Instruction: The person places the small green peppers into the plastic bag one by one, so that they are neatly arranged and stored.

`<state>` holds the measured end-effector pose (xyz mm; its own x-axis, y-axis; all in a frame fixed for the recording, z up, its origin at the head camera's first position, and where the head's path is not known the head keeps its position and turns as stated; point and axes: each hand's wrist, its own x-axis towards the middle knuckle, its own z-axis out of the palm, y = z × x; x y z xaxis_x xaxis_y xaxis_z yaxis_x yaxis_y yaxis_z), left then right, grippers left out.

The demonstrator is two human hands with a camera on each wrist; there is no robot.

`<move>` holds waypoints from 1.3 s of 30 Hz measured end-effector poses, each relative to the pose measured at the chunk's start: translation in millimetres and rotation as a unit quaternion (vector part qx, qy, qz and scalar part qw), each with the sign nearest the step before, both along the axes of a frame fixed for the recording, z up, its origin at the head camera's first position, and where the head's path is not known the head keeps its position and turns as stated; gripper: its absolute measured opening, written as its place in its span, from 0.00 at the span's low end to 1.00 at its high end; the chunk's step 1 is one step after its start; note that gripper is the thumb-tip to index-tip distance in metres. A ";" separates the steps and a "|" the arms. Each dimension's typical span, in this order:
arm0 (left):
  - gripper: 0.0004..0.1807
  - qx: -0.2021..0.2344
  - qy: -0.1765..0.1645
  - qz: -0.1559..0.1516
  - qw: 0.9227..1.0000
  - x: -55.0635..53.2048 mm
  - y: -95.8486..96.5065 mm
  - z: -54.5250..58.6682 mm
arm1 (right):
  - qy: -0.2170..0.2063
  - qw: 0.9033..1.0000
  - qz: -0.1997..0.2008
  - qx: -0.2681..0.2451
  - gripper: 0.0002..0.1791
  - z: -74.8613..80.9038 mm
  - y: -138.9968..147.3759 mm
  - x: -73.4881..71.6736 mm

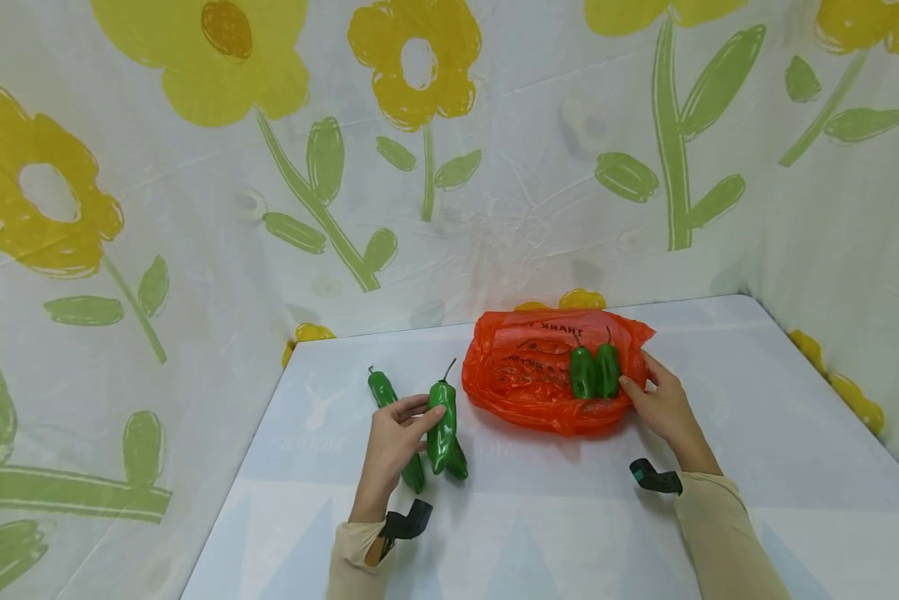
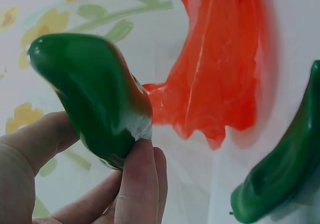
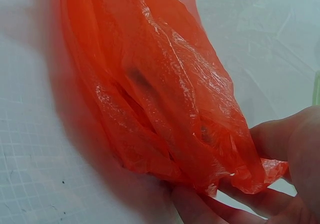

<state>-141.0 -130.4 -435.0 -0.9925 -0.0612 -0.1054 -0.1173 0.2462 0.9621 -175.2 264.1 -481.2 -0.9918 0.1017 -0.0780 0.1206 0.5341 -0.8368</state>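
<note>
My left hand [image 1: 391, 442] pinches a glossy green chili pepper [image 1: 441, 433] between thumb and fingers, stem up, over the table. In the left wrist view the same pepper [image 2: 95, 88] shows its tapered end. Behind that hand a long green pepper [image 1: 415, 475] lies on the table, and another pepper [image 1: 458, 463] shows partly below the held one. To the right sits an open red plastic bag [image 1: 524, 392] with two green peppers [image 1: 583, 373] side by side inside it. My right hand [image 1: 670, 408] grips the bag's right rim, thumb on one side and fingers on the other.
The white table [image 1: 554, 517] has pale printed patterns. A white curtain [image 1: 509, 192] with yellow flowers hangs behind it and along both sides. Each wrist wears a small black camera [image 1: 407, 521].
</note>
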 end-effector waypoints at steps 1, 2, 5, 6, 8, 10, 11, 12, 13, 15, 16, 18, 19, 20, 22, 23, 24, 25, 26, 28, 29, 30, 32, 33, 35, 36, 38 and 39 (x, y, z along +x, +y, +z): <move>0.27 0.003 -0.002 -0.002 1.000 -1.2 1.1 0.4 | 0.000 1.000 0.001 0.000 0.39 0.1 0.0 0.2; 0.27 0.003 -0.003 -0.004 1.000 -2.4 2.4 0.6 | 0.001 1.000 0.001 0.001 0.39 -0.3 0.3 0.0; 0.27 0.006 -0.003 -0.008 1.000 -5.4 5.4 1.6 | -0.001 1.000 0.001 0.003 0.39 -0.9 0.7 -0.4; 0.27 0.005 -0.003 -0.009 1.000 -6.2 6.5 2.1 | -0.001 1.000 0.002 0.004 0.39 -1.0 0.7 -0.6; 0.27 0.005 -0.003 -0.011 1.000 -7.7 8.9 4.0 | -0.001 1.000 0.002 0.007 0.39 -1.2 1.0 -0.8; 0.27 0.005 -0.003 -0.013 1.000 -9.7 10.8 5.8 | 0.000 1.000 0.002 0.007 0.39 -0.5 0.5 -0.5; 0.27 0.006 -0.004 -0.014 1.000 -10.6 12.0 6.5 | 0.001 1.000 0.002 0.008 0.39 -0.6 0.6 -0.7; 0.27 0.005 -0.003 -0.015 1.000 -11.7 13.1 7.1 | 0.001 1.000 0.002 0.007 0.39 -0.7 0.6 -0.8; 0.27 0.005 -0.004 -0.016 1.000 -12.6 14.3 7.8 | 0.003 1.000 0.002 0.008 0.39 -0.8 0.6 -0.8; 0.27 0.005 -0.005 -0.018 1.000 -14.2 16.4 8.6 | 0.005 1.000 0.001 0.009 0.39 -1.6 0.6 -1.2; 0.27 0.004 -0.005 -0.019 1.000 -15.0 17.5 8.9 | 0.005 1.000 0.001 0.009 0.39 -2.0 0.7 -1.4; 0.28 0.005 -0.005 -0.022 1.000 -16.6 19.7 9.5 | 0.008 1.000 0.001 0.010 0.39 -2.7 1.0 -1.6; 0.28 0.006 -0.005 -0.024 1.000 -17.4 20.8 9.9 | 0.009 1.000 0.002 0.010 0.39 -3.0 1.1 -1.7; 0.28 0.009 -0.004 -0.025 1.000 -18.3 22.0 10.2 | 0.008 1.000 0.002 0.009 0.39 -3.1 1.2 -1.8; 0.27 0.015 -0.002 -0.028 0.999 -20.1 24.5 11.0 | 0.008 1.000 0.001 0.008 0.39 -2.8 1.1 -1.5; 0.27 0.019 -0.001 -0.030 0.999 -20.8 25.8 11.6 | 0.007 1.000 0.000 0.008 0.39 -2.7 1.2 -1.4; 0.27 0.023 0.001 -0.032 0.999 -21.3 27.2 12.1 | 0.005 1.000 -0.001 0.006 0.39 -2.4 1.1 -1.3; 0.27 0.027 0.003 -0.034 0.999 -22.0 28.5 12.4 | 0.005 1.000 -0.002 0.007 0.39 -2.1 1.0 -1.0; 0.26 0.031 0.004 -0.034 0.999 -22.3 29.9 13.2 | 0.005 1.000 -0.002 0.007 0.39 -1.6 0.9 -0.6; 0.26 0.034 0.006 -0.037 0.999 -23.8 32.7 13.5 | 0.004 1.000 -0.001 0.005 0.39 -1.0 0.8 -0.3; 0.26 0.036 0.008 -0.039 0.999 -24.7 34.1 13.6 | 0.006 1.000 0.000 0.006 0.39 -0.8 0.8 0.0; 0.26 0.037 0.009 -0.042 0.998 -25.5 35.5 13.6 | 0.008 1.000 0.000 0.006 0.39 -0.7 0.8 0.2; 0.25 0.043 0.010 -0.048 0.998 -27.1 38.3 14.0 | 0.011 1.000 0.002 0.006 0.39 -0.7 0.9 0.3; 0.25 0.045 0.009 -0.051 0.998 -28.2 39.5 13.8 | 0.012 1.000 0.003 0.006 0.39 -0.9 1.1 0.3; 0.25 0.048 0.012 -0.057 0.997 -29.2 42.0 14.5 | 0.015 1.000 0.004 0.008 0.38 -0.9 0.8 0.3; 0.26 0.049 0.011 -0.058 0.997 -29.7 43.2 14.9 | 0.015 1.000 0.004 0.008 0.38 -1.0 0.7 0.1; 0.26 0.048 0.012 -0.058 0.997 -30.5 45.2 16.2 | 0.014 1.000 0.004 0.008 0.38 -0.7 0.4 0.0; 0.26 0.048 0.013 -0.058 0.997 -30.9 46.1 16.8 | 0.013 1.000 0.004 0.009 0.38 -0.6 0.2 -0.1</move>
